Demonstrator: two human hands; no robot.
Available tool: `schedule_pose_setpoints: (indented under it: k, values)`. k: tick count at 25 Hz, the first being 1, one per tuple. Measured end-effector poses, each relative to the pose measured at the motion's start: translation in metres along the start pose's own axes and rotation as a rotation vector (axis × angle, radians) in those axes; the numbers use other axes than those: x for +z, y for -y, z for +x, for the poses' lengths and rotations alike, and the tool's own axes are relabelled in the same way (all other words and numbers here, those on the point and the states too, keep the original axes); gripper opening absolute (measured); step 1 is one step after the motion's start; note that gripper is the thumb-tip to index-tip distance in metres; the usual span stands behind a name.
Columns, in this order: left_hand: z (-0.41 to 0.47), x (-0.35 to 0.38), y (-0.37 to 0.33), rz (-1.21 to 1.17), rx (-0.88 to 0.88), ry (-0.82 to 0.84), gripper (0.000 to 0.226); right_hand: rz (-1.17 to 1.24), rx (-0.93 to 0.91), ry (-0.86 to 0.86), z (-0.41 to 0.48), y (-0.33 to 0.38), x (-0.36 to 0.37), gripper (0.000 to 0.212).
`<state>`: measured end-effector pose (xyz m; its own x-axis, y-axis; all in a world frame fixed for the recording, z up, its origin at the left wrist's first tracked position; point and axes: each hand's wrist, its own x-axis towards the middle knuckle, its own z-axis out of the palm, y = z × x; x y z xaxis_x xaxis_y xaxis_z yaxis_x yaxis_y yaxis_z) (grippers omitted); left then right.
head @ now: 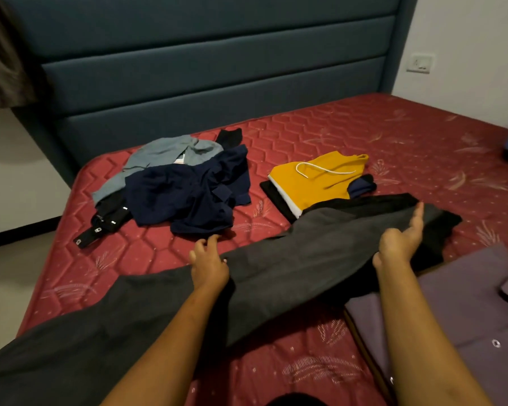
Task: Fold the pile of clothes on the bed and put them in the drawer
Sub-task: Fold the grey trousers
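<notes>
Dark grey trousers [291, 265] stretch across the red mattress [364, 136] from lower left to right. My left hand [208, 262] pinches their upper edge near the middle. My right hand [399, 241] grips the cloth further right, thumb raised, lifting it off the bed. An unfolded pile lies behind at the left: a navy garment [194, 191], a pale blue-grey one [165, 153] and a black piece with metal snaps [106, 221]. Folded yellow shorts with a white drawstring [317, 177] rest on dark folded items. No drawer is in view.
A folded purple shirt [458, 312] lies at the bed's near right corner. A padded blue headboard [206, 68] stands behind the mattress. A wall socket [420, 63] is at the upper right, a curtain [0, 51] at the upper left, pale floor [9, 282] to the left.
</notes>
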<state>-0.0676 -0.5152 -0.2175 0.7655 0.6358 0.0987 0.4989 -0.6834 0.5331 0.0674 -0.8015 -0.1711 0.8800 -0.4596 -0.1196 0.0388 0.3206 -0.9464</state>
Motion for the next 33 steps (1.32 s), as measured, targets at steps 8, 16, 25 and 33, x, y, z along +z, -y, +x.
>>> schedule_pose_setpoints:
  k: [8, 16, 25, 33]
  values:
    - [-0.052, -0.039, 0.036, -1.023, -0.383, 0.125, 0.025, -0.264, -0.500, 0.741, -0.124, 0.017, 0.103, 0.090]
    - [-0.093, -0.175, 0.211, -1.593, -0.658, -0.064, 0.068, -0.933, -1.120, 1.778, -0.382, -0.082, 0.128, 0.085]
    - [-0.087, -0.176, 0.269, -0.835, -0.291, 0.308, 0.055, -1.260, -1.057, 1.815, -0.414, -0.156, 0.102, 0.075]
    - [-0.112, -0.235, 0.324, -0.711, -0.344, 0.064, 0.067, -1.020, -0.940, 1.937, -0.477, -0.149, 0.114, 0.085]
